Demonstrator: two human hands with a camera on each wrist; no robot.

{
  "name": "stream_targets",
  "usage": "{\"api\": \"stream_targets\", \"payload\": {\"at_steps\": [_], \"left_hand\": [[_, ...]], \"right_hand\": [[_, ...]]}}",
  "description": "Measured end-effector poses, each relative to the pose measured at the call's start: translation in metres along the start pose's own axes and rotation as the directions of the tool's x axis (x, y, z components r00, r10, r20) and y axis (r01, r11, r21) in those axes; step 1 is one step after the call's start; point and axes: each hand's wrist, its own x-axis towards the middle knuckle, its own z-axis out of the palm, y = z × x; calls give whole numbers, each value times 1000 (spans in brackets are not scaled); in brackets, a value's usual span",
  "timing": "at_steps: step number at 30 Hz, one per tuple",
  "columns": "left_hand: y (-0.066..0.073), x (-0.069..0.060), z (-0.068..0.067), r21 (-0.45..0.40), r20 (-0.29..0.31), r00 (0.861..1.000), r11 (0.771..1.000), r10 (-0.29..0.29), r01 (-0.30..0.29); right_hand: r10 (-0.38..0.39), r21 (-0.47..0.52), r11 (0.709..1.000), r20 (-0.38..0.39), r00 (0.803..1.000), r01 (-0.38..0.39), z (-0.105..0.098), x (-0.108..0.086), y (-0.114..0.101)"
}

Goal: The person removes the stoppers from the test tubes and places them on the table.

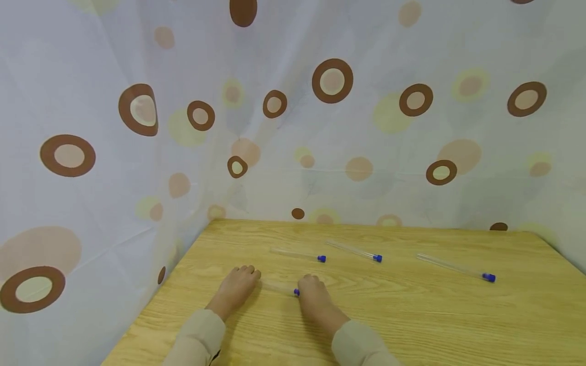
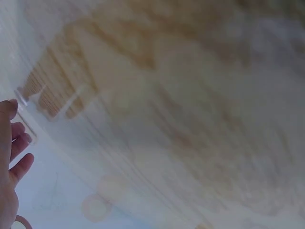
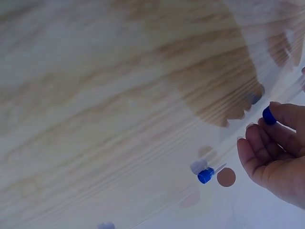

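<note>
A clear test tube (image 1: 276,287) with a blue cap (image 1: 296,292) spans the gap between the two hands, low over the wooden table. My left hand (image 1: 237,288) holds its plain end; in the left wrist view only part of that hand (image 2: 12,157) shows, at the edge. The right hand (image 1: 317,300) pinches the blue cap (image 3: 269,116) between thumb and fingers, seen plainly in the right wrist view. Much of the tube is faint because it is transparent.
Behind the hands, three more blue-capped tubes lie on the table (image 1: 412,315): one at centre (image 1: 297,253), one beside it (image 1: 352,249), one farther right (image 1: 453,266). A white curtain (image 1: 284,61) with brown circles stands along the back and left.
</note>
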Motion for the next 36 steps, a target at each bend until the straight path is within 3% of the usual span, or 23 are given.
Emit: {"api": "stream_targets", "payload": {"at_steps": [7,16,21,27,36], "left_hand": [[1,-1,-4,-7,-33,999,1000,28,-28],[6,-5,-9,-163,-67,997,986,23,-34],[10,-4,-13,-172,-128,990,981,64,-86],[13,-4,-18,-163,-182,981,982,71,-101],[16,-4,-18,-169,-201,977,980,74,-109]], "right_hand": [[-49,20,999,-19,999,49,-3,-2,11],[-97,216,972,4,995,94,-6,-4,31],[-101,276,957,25,995,90,-11,-6,40],[-142,276,952,5,990,135,-16,-9,46],[-161,283,948,24,987,148,-24,-12,50]]}}
